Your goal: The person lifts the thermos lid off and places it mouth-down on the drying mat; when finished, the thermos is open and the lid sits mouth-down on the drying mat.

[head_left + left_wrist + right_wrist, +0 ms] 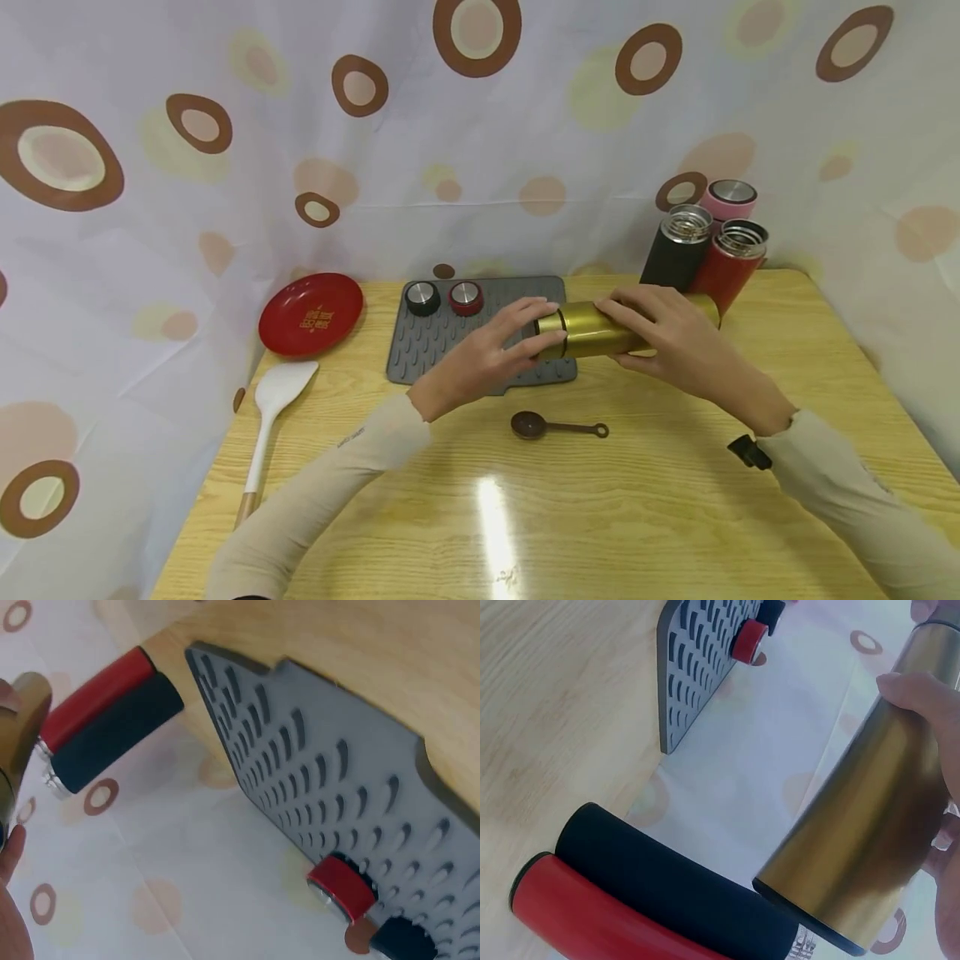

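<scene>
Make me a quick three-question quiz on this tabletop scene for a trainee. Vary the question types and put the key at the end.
1. Which item do the left hand and the right hand both hold?
A) the spatula
B) the gold flask
C) the red plate

2. True or false: the black lid and the red lid both sit on the gray mat.

3. Fill in the color: the lidded flask behind the black flask and the red flask is ____.

Key: 1. B; 2. True; 3. Pink.
</scene>
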{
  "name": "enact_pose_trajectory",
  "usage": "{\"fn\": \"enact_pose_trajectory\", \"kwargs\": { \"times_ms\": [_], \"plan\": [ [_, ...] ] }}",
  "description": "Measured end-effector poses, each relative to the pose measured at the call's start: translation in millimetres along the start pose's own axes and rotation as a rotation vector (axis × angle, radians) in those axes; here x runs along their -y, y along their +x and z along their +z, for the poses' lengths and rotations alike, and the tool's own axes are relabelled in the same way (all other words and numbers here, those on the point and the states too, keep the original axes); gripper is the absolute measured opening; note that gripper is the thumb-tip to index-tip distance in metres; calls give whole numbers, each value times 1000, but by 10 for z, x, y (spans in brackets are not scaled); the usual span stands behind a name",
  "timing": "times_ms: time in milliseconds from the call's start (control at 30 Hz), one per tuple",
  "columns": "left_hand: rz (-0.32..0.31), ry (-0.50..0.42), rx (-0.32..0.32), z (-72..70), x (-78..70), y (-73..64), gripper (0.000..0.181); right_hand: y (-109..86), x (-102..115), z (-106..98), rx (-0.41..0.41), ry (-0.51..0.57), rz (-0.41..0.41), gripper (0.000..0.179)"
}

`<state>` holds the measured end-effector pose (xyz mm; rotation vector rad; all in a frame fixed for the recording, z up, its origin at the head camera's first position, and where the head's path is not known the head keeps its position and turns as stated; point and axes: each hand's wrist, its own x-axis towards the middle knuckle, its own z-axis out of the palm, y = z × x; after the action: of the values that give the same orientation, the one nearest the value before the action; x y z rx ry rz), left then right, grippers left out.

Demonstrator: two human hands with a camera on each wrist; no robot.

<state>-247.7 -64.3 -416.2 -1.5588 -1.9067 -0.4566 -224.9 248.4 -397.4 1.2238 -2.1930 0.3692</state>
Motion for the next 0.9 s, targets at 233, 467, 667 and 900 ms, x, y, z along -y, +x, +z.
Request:
{"fn": "enact_pose_trajectory", "kwargs": {
  "times_ms": [233, 467, 667, 900],
  "plan": [
    [-347, -275, -28, -39, -154, 24, 57, 15, 67, 77, -22, 15, -26, 64],
    [-950, -728, 6, -11, -272, 73, 51, 63, 80, 134, -11, -54, -67, 84],
    [-971, -715, 35, 11, -270, 57, 63, 31, 73, 183, -2, -76, -58, 96],
    [-345, -274, -55, 107, -143, -15, 80, 14, 27, 197, -29, -41, -25, 67]
  ]
}}
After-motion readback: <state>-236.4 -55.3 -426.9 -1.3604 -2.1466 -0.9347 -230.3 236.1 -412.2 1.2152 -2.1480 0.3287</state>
